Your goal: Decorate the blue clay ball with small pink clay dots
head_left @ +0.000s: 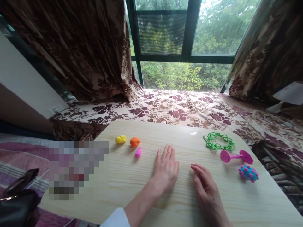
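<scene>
My left hand (165, 170) lies flat, palm down, on the light wooden table (123, 186), fingers stretched out and holding nothing. My right hand (206, 190) rests beside it on its edge, fingers together and loosely extended, empty. To the left of my hands sit three small clay lumps: yellow (120, 139), orange (134, 142) and pink (138, 152). On the right lie a green chain ring (219, 141), a pink dumbbell-shaped toy (236, 156) and a blue ball with pink bumps (248, 173).
The table stands over a floral bedspread (170, 108) before a window (184, 44) with brown patterned curtains (78, 47) on both sides. A black bag (17, 201) lies at the lower left beside a blurred patch.
</scene>
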Demonstrator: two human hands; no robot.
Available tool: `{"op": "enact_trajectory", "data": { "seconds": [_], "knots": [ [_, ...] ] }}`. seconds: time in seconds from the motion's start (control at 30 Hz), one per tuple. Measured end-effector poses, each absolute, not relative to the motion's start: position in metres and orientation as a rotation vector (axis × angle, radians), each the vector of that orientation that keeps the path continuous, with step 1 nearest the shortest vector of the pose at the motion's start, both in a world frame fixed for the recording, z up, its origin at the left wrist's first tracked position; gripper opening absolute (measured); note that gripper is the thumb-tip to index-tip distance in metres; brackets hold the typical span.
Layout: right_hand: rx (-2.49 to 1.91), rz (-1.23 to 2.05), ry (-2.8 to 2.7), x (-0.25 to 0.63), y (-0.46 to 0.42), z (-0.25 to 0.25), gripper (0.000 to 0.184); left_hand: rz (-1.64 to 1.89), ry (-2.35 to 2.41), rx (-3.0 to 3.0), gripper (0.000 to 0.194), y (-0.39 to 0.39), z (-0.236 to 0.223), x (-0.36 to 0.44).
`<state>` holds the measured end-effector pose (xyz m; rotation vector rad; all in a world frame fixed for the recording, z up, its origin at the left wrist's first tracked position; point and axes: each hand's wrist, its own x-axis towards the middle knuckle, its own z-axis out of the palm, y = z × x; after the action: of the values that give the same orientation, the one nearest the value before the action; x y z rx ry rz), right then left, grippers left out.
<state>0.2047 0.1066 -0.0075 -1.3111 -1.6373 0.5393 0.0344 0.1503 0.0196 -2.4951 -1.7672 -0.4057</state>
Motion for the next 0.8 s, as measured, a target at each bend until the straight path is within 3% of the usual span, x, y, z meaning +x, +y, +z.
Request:
{"op": "enact_trajectory", "data": {
  "seconds": [0.17, 0.3, 0.57, 0.8],
  "knots": [
    [-1.306, 0.579, -1.612, 0.205, 0.106, -0.006, 0.026, -0.258, -1.719, -2.474, 0.052, 0.092, 0.012, -0.007],
    [-1.303, 0.575, -1.607, 0.206, 0.107, -0.006, 0.026, -0.242, -1.53, -2.582, 0.053, 0.065, 0.012, 0.002],
    [-1.322, 0.528, -1.631, 0.205, 0.108, -0.006, 0.025, -0.41, -1.678, -2.568, 0.053, 0.138, 0.024, 0.061],
    [-1.309, 0.537, -1.616, 0.202, 0.106, -0.003, 0.025, -0.348, -1.741, -2.551, 0.051, 0.122, 0.015, 0.005]
  ]
}}
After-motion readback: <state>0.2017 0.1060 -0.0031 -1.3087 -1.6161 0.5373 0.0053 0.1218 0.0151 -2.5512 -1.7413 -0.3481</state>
